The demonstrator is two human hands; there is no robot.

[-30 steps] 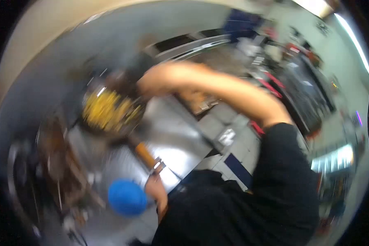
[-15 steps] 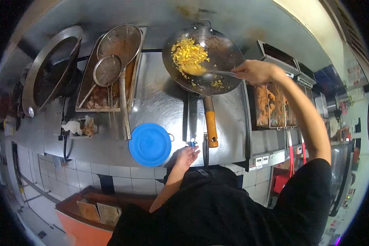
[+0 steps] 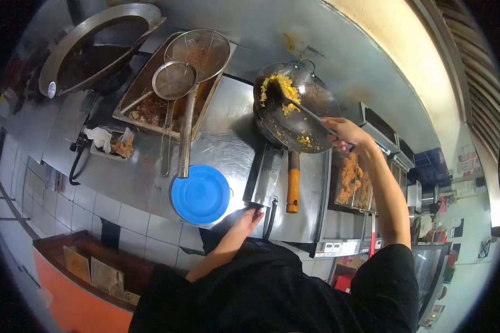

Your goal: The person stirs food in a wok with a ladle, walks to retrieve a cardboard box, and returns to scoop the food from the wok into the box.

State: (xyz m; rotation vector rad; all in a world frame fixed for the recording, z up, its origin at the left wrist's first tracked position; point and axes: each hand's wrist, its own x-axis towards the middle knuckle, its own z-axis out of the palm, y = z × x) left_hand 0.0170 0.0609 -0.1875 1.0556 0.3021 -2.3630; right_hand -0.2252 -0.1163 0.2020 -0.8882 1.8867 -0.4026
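Note:
At the back centre stands a dark wok [image 3: 314, 105] with yellow crumbled food [image 3: 288, 91] mostly in its upper left part. My right hand [image 3: 344, 134] is closed on the handle of a metal ladle [image 3: 312, 115], whose head rests in the food. The wok's wooden handle [image 3: 293, 183] points toward me, and neither hand holds it. My left hand [image 3: 249, 222] is at the front edge of the counter, fingers closed at the stove's control knob, near the blue bowl [image 3: 200, 194]. What its fingertips grip is too small to make out.
Two strainers [image 3: 174, 80] lie over a greasy tray [image 3: 136, 105] at the left, beside a large round pan [image 3: 55, 69]. A small container [image 3: 110, 150] holds tissue. Fryer baskets [image 3: 350, 191] with fried food stand at the right. An orange bin [image 3: 78, 288] is below.
The view has turned and shifted. The ladle's head has moved up into the food, which is pushed together toward the wok's far side. My left hand's fingers have closed more.

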